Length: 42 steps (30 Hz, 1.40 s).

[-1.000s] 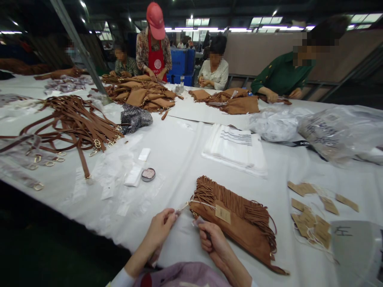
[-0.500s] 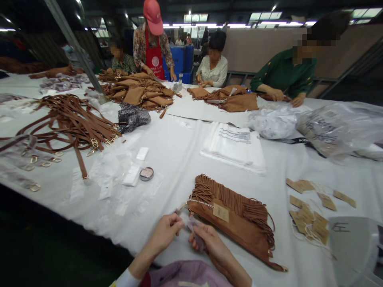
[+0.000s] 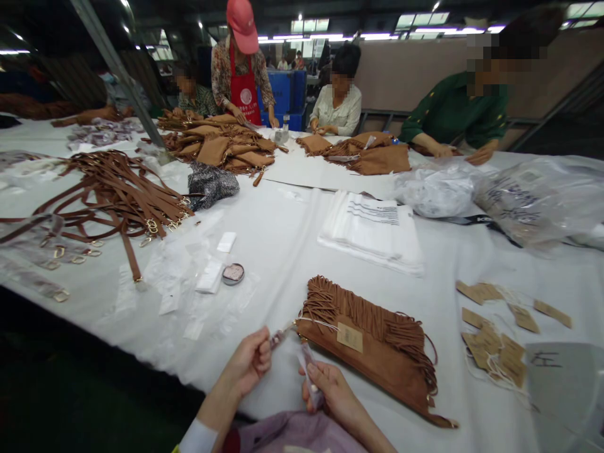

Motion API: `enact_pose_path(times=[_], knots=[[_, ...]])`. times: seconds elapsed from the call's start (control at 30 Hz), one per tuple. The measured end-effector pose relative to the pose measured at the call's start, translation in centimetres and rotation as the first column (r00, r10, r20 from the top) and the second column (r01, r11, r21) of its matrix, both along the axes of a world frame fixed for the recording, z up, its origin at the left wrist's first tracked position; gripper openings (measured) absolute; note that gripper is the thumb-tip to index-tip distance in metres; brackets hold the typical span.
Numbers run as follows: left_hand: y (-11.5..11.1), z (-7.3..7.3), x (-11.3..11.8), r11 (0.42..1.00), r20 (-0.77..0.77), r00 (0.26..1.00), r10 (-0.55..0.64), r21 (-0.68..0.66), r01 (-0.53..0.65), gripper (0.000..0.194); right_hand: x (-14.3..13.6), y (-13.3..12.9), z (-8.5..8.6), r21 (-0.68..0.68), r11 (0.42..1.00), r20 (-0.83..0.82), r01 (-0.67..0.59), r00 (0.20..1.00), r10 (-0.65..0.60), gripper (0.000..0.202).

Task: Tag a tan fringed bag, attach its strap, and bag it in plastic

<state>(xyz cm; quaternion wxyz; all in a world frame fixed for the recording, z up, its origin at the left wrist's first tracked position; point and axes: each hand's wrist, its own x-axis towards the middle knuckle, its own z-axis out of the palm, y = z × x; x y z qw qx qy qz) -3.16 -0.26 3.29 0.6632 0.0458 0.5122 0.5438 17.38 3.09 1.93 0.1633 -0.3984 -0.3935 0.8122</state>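
A brown fringed bag (image 3: pixel 377 371) lies flat on the table in front of me, with a kraft paper tag (image 3: pixel 350 338) on a white string across it. My left hand (image 3: pixel 252 360) is closed, its fingers curled at the end of a small plastic-wrapped tab (image 3: pixel 278 338) that reaches from the bag's left corner. Between the thumb and fingers of my right hand (image 3: pixel 330 387) is a narrow plastic-wrapped strip (image 3: pixel 309 375), whose top end meets the bag's edge. What lies inside the wrappings is hard to make out.
Loose kraft tags (image 3: pixel 491 343) lie right of the bag, by a translucent plastic piece (image 3: pixel 564 384). White printed bags (image 3: pixel 372 229) are stacked beyond. Leftward are a round tin (image 3: pixel 233 273), white slips (image 3: pixel 210 275) and brown straps (image 3: pixel 123 195). Co-workers handle brown bags (image 3: pixel 226 148) across the table.
My left hand has moved left and slightly up, away from my right hand. The wrapped tab now stretches between it and the bag, and the strip in my right hand shows more fully.
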Motion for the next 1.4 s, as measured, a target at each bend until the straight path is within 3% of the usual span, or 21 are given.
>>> enact_pose_path(times=[0.07, 0.17, 0.3, 0.37, 0.43, 0.5, 0.57, 0.63, 0.7, 0.8, 0.9, 0.97, 1.03, 1.13, 1.23, 1.4], knots=[[0.3, 0.4, -1.8, 0.993, -0.052, 0.992, 0.119, 0.027, -0.117, 0.045, 0.4, 0.0, -0.3, 0.025, 1.000, 0.026, 0.002, 1.000, -0.003, 0.059], [-0.7, 1.4, -5.2, 0.984, -0.251, 0.952, 0.176, 0.052, -0.169, 0.049, 0.6, -0.1, -0.1, 0.005, 1.000, 0.042, -0.013, 0.999, 0.013, 0.058], [-5.6, 2.0, -10.4, 0.949, -0.618, 0.755, 0.219, -0.044, -0.311, 0.052, 0.3, -0.2, 0.1, -0.012, 1.000, 0.012, 0.002, 1.000, -0.002, 0.057], [-8.7, 2.0, -12.4, 0.943, -0.642, 0.740, 0.201, -0.077, -0.323, 0.044, -0.1, -0.2, 0.0, -0.027, 1.000, 0.003, 0.007, 1.000, -0.007, 0.057], [-11.1, 2.0, -13.1, 0.950, -0.567, 0.797, 0.209, -0.075, -0.303, 0.042, -0.3, -0.3, -0.1, -0.045, 0.999, 0.015, -0.004, 1.000, 0.005, 0.058], [-12.2, 2.3, -12.0, 0.956, -0.439, 0.864, 0.247, -0.036, -0.292, 0.042, -0.5, -0.3, -0.1, -0.001, 0.999, 0.056, -0.054, 0.997, 0.054, 0.056], [-12.0, 2.9, -9.5, 0.961, -0.247, 0.929, 0.276, 0.038, -0.275, 0.043, -0.5, -0.2, 0.1, 0.107, 0.987, 0.120, -0.119, 0.987, 0.106, 0.055], [-10.6, 3.4, -6.5, 0.960, 0.043, 0.973, 0.226, 0.160, -0.230, 0.042, -0.5, 0.0, 0.3, 0.221, 0.958, 0.189, -0.181, 0.972, 0.140, 0.054], [-9.0, 3.7, -4.0, 0.936, 0.291, 0.951, 0.105, 0.293, -0.193, 0.045, -0.3, 0.1, 0.4, 0.304, 0.926, 0.249, -0.223, 0.957, 0.149, 0.055], [-7.4, 3.8, -1.5, 0.888, 0.465, 0.882, -0.073, 0.433, -0.155, 0.051, 0.3, 0.0, 0.2, 0.429, 0.875, 0.371, -0.226, 0.927, 0.057, 0.059], [-7.3, 3.7, 0.0, 0.838, 0.524, 0.830, -0.194, 0.528, -0.138, 0.061, 1.2, -0.4, 0.2, 0.628, 0.757, 0.473, -0.178, 0.861, -0.189, 0.064], [-7.5, 3.6, 0.7, 0.810, 0.539, 0.801, -0.259, 0.573, -0.123, 0.069, 1.6, -0.6, 0.7, 0.774, 0.613, 0.438, -0.158, 0.834, -0.337, 0.058], [-7.7, 3.4, 1.2, 0.784, 0.535, 0.782, -0.320, 0.613, -0.099, 0.081, 1.7, -0.9, 1.9, 0.868, 0.475, 0.355, -0.142, 0.847, -0.396, 0.045], [-7.8, 3.2, 1.8, 0.742, 0.506, 0.766, -0.397, 0.668, -0.057, 0.096, 0.9, -1.4, 4.7, 0.938, 0.329, 0.232, -0.111, 0.905, -0.356, 0.026], [-8.1, 3.1, 2.2, 0.737, 0.489, 0.770, -0.410, 0.675, -0.036, 0.094, -0.6, -2.1, 8.3, 0.982, 0.182, 0.100, -0.059, 0.969, -0.227, 0.013], [-9.4, 2.7, 2.8, 0.790, 0.487, 0.772, -0.409, 0.612, 0.033, 0.087, -3.2, -2.8, 12.4, 0.999, 0.007, 0.051, -0.052, 0.996, 0.073, 0.023]])
